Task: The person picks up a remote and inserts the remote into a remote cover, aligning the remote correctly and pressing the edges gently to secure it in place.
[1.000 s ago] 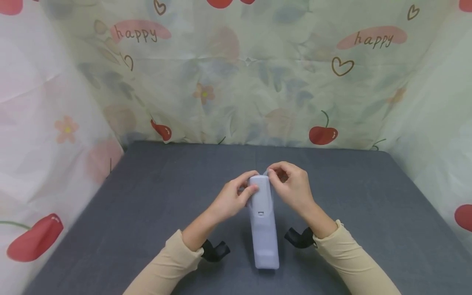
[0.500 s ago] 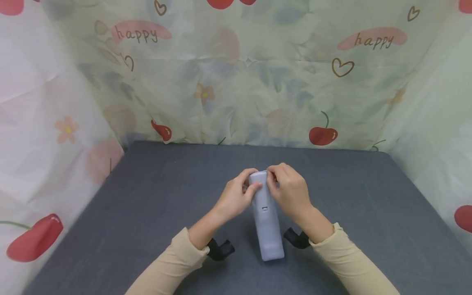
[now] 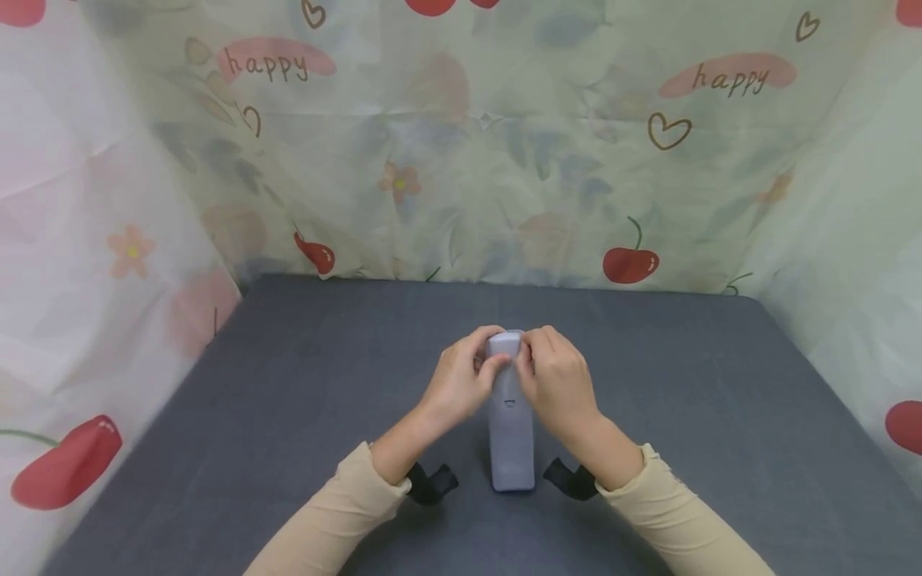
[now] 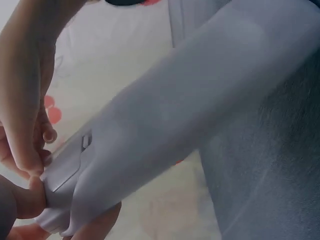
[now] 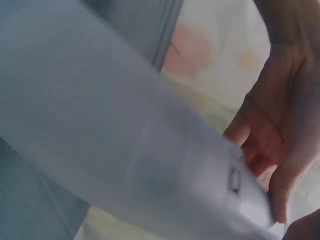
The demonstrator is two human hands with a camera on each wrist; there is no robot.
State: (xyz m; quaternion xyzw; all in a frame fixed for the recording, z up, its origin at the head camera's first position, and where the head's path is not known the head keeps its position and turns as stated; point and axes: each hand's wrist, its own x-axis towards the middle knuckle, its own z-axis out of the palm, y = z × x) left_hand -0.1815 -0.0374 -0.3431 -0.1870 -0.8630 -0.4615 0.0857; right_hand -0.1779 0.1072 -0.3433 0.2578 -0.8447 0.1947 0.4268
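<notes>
A long pale-grey remote control (image 3: pixel 512 452) points lengthwise away from me, its back with the small battery-cover latch (image 4: pixel 86 142) facing me. My left hand (image 3: pixel 454 380) grips its far end, thumb on the back and fingers round the left side. At the far right corner, my right hand (image 3: pixel 562 380) pinches a thin translucent cover edge (image 3: pixel 513 331) with thumb and fingers. In the left wrist view, the left thumb (image 4: pixel 30 200) presses beside the battery cover and a fingertip shows underneath. The right wrist view shows the left palm (image 5: pixel 272 130) behind the remote; the right fingertips are mostly hidden.
A dark grey cloth-covered table (image 3: pixel 346 352) lies beneath. Printed curtains (image 3: pixel 475 184) stand at the back and both sides. Black straps (image 3: pixel 430 485) project from both wrists below the beige sleeves (image 3: pixel 338 500).
The remote's near end has swung right, then back left, and moved farther from me. My right hand has come in from the raised translucent flap to the remote's corner. The left hand keeps its grip.
</notes>
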